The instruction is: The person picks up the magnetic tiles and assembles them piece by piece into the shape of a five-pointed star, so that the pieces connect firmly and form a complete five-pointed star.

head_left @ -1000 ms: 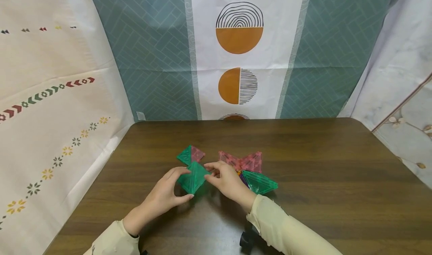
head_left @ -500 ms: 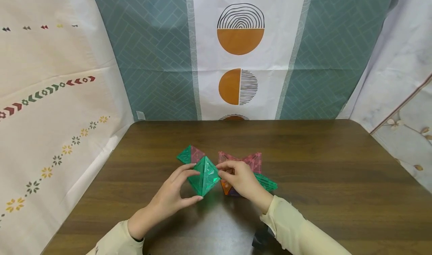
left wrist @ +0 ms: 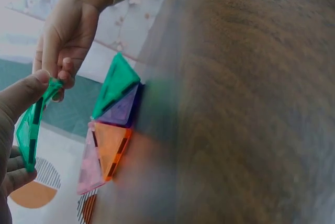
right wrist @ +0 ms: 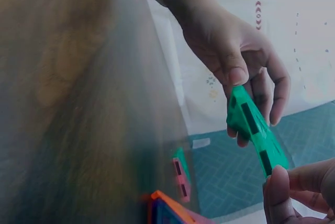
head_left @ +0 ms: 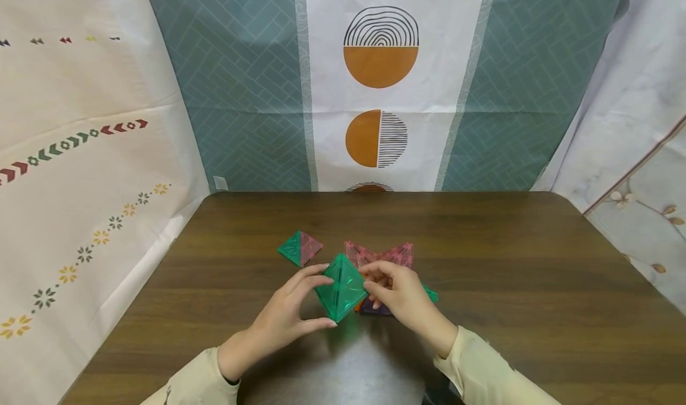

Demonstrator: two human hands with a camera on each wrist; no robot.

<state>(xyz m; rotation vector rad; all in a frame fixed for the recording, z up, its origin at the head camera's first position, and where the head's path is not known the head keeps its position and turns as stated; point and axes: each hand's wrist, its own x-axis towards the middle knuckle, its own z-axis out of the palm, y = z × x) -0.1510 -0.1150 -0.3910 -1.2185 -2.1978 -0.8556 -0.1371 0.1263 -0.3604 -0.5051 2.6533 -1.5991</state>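
Observation:
Two green translucent triangular magnetic tiles [head_left: 347, 289], joined along a seam into a diamond and slightly folded, are held above the table. My left hand [head_left: 286, 312] grips them from the left, fingers at the upper edge and thumb at the bottom corner. At the right corner, my right hand [head_left: 404, 292] pinches them between thumb and fingers. Just behind stands a joined cluster of triangular tiles: pink [left wrist: 90, 164], orange [left wrist: 111, 148], purple [left wrist: 121, 110] and green [left wrist: 116, 85]. In the head view my right hand covers much of this cluster.
A separate flat diamond of a green triangle [head_left: 290, 249] and a pink triangle [head_left: 309, 247] lies on the brown wooden table [head_left: 498, 250], behind and left of my hands. Patterned cloths hang along the back and both sides.
Both hands have carried the green tiles rightward, toward the front of the cluster, away from the green-and-pink diamond. The cluster and that diamond stay put.

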